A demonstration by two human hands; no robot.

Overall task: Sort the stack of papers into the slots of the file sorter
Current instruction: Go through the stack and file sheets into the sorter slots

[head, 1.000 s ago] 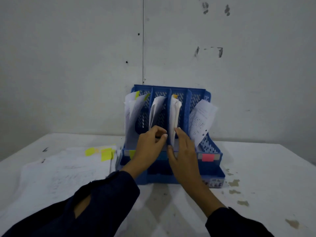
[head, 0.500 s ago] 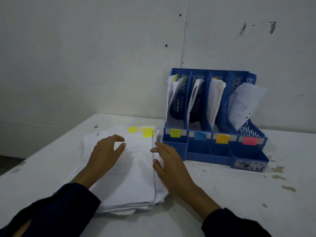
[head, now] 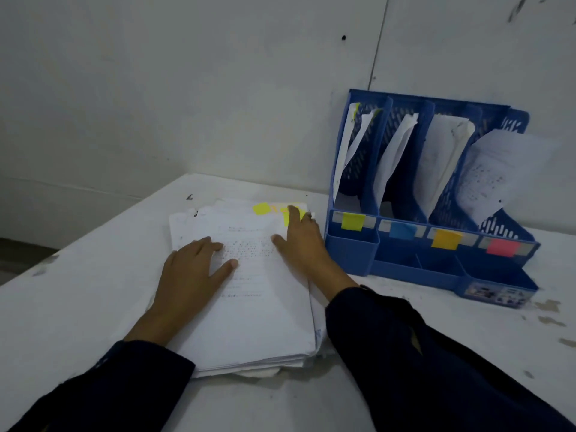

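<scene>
I am between sheets: both my hands are down on the stack of papers (head: 249, 294), which lies flat on the white surface (head: 78, 307) just left of the blue file sorter (head: 436, 266). My left hand (head: 190, 275) rests on the top sheet with fingers relaxed and spread, thumb out to the right, holding the pile steady. My right hand (head: 302, 241) lies flat near the far right corner, fingers straight and reaching onto the yellow sticky tabs (head: 274, 209) at the top edge; neither hand pinches anything yet. The step in hand, as I judge it, is picking the next sheet and reading its tab colour. The next move calls for lifting one sheet alone by that corner while my left hand keeps the others down, then matching the tab to a slot label: yellow-green (head: 353, 221), blue (head: 402, 230), orange (head: 446, 239) or pink (head: 501, 247). All four slots already hold some paper, and the stack is thick, so much remains. Compared with half a second ago, my right hand has moved from the near right edge of the stack up to the tabbed corner, and my left hand has slid a little further onto the page; a second ago both hands were in the sorter's middle slots.
</scene>
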